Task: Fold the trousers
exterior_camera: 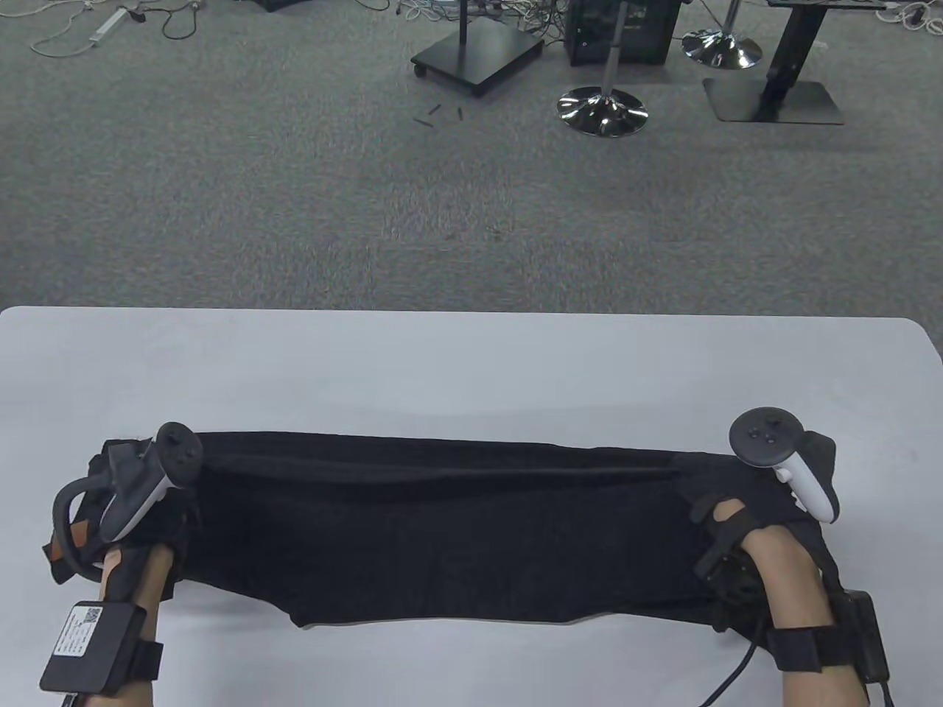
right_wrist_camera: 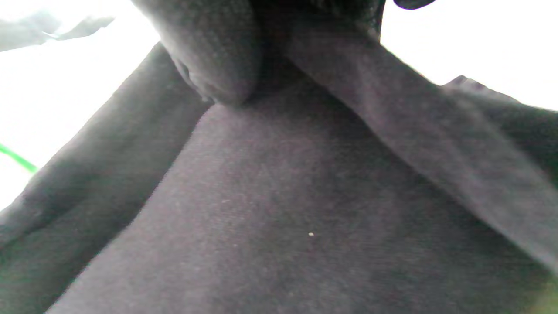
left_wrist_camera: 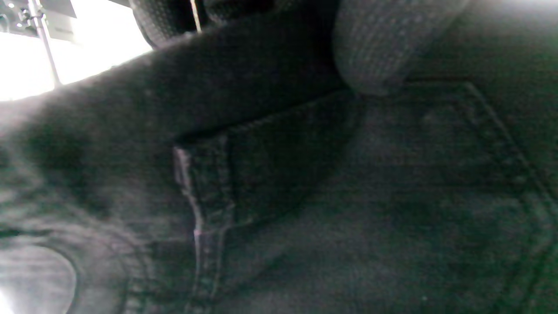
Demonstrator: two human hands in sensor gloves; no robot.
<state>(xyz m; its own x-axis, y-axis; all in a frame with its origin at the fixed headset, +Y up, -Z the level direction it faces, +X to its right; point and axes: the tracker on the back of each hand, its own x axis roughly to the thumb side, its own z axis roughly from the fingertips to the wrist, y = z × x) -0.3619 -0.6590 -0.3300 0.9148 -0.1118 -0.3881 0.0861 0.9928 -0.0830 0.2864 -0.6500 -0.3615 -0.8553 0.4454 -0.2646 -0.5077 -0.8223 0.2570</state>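
Observation:
Black trousers lie lengthwise across the near part of the white table, folded into one long band. My left hand is at the left end, mostly hidden under its tracker. The left wrist view shows a gloved fingertip on the cloth beside a stitched pocket, with a ridge of cloth rising to the fingers. My right hand is at the right end. In the right wrist view a fingertip presses the trousers, and a strip of cloth rises into the fingers.
Beyond the table's far edge lies grey carpet with chair bases, a wheeled stand and cables. A cable runs from my right wrist over the table's near edge.

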